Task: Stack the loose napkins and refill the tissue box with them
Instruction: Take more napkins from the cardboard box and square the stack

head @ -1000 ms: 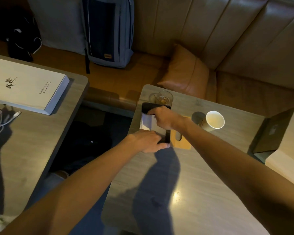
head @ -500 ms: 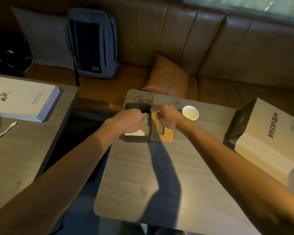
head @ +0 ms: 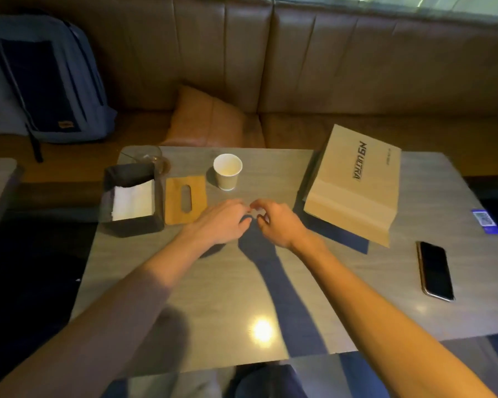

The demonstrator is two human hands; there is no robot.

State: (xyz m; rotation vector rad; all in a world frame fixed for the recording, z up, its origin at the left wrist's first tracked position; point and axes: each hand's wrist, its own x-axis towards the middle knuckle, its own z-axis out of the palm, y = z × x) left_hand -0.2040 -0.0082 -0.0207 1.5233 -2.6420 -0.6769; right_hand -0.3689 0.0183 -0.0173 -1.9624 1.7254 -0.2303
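A dark open tissue box [head: 133, 225] stands at the table's far left corner with a stack of white napkins [head: 133, 201] lying inside it. Its wooden lid [head: 174, 203], with a slot in the middle, lies flat on the table right beside the box. My left hand [head: 222, 222] and my right hand [head: 279, 225] hover close together over the middle of the table, to the right of the lid. The fingertips nearly touch, the fingers are loosely curled, and I see nothing held in either hand.
A white paper cup [head: 227, 170] stands behind my hands and a glass [head: 151, 158] behind the box. A tan cardboard package [head: 354, 185] lies at the right, with a black phone [head: 436, 270] near the right edge. A sofa with a backpack [head: 49, 81] and a cushion [head: 207, 119] lies beyond.
Both hands have left the tissue box and moved right and toward me to the table's middle. The napkins now lie in the open box. The view has shifted right.
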